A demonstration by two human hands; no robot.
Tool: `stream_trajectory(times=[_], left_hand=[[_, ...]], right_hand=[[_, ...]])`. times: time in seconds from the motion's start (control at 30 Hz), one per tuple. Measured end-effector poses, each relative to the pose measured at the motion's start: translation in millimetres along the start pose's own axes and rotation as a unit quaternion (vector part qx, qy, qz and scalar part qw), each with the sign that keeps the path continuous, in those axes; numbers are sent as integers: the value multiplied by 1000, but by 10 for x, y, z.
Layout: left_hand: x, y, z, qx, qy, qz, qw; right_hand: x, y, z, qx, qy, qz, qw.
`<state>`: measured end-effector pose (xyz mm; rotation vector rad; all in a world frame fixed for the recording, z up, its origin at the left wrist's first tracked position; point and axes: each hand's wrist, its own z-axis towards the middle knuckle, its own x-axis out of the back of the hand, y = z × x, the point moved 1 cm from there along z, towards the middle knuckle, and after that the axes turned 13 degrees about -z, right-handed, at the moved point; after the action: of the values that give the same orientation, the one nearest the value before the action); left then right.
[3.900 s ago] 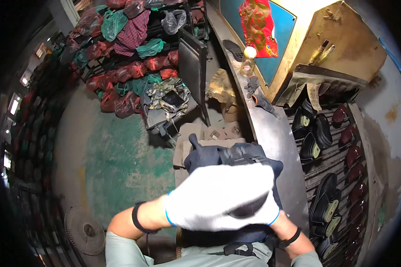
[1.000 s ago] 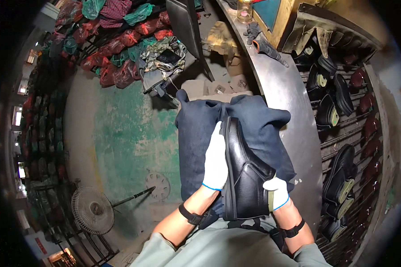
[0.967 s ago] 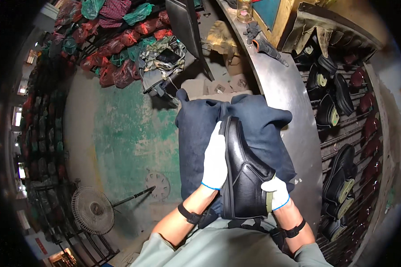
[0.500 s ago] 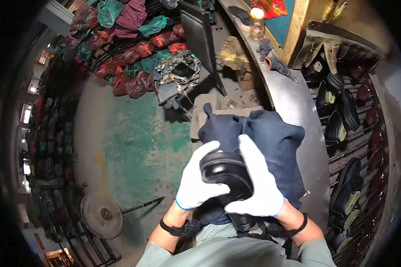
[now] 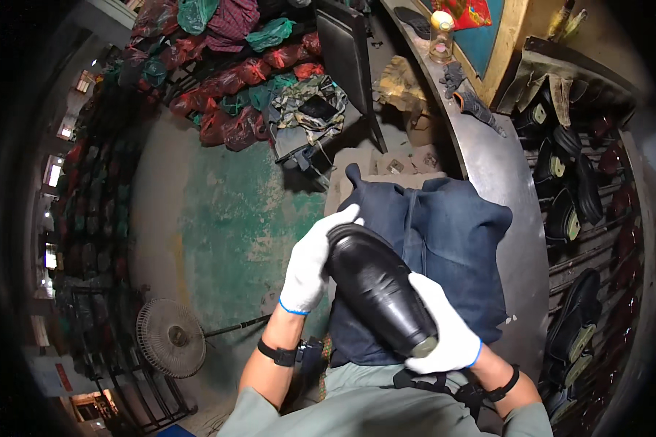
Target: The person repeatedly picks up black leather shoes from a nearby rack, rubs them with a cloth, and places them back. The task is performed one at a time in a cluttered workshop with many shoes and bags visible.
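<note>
Between my two white-gloved hands is a black leather shoe [image 5: 377,284], tilted, with its rounded toe toward the upper left and its heel end toward my body. A pale greenish block shows in the shoe's opening, like the end of a last. My left hand [image 5: 312,256] is wrapped along the side of the toe, its fingers partly hidden beneath. My right hand [image 5: 444,329] grips the heel end from the right and below. Under the shoe, a dark blue cloth [image 5: 455,240] lies draped over my lap.
On the right, a curved metal bench [image 5: 499,167] carries dark gloves [image 5: 477,109] and a glass jar [image 5: 441,47]. Beyond it a rack holds several black shoes [image 5: 579,313]. A fan [image 5: 171,336] stands at lower left; bagged bundles [image 5: 233,124] and a folding chair [image 5: 342,65] are farther off.
The shoe has been turned, so its long upper now faces me and its toe points up-left. My right hand has slid down to the heel end; my left has shifted to the toe's side.
</note>
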<state>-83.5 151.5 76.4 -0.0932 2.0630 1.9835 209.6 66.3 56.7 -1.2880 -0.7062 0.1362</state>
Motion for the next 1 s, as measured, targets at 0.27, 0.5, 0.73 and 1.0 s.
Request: stream_trajectory(times=[0.27, 0.5, 0.73, 1.0], left_hand=[[-839, -416, 683, 138, -15, -256, 957], [-1688, -764, 1030, 96, -145, -21, 984], [-2944, -882, 1080, 14, -376, 168, 911], [-4536, -1504, 1701, -373, -405, 329, 767]], right_hand=[[182, 256, -387, -77, 43, 574, 814], [501, 170, -1281, -151, 211, 620, 741], [1159, 169, -2190, -246, 449, 501, 698], [2356, 1279, -2400, -440, 480, -188, 735]])
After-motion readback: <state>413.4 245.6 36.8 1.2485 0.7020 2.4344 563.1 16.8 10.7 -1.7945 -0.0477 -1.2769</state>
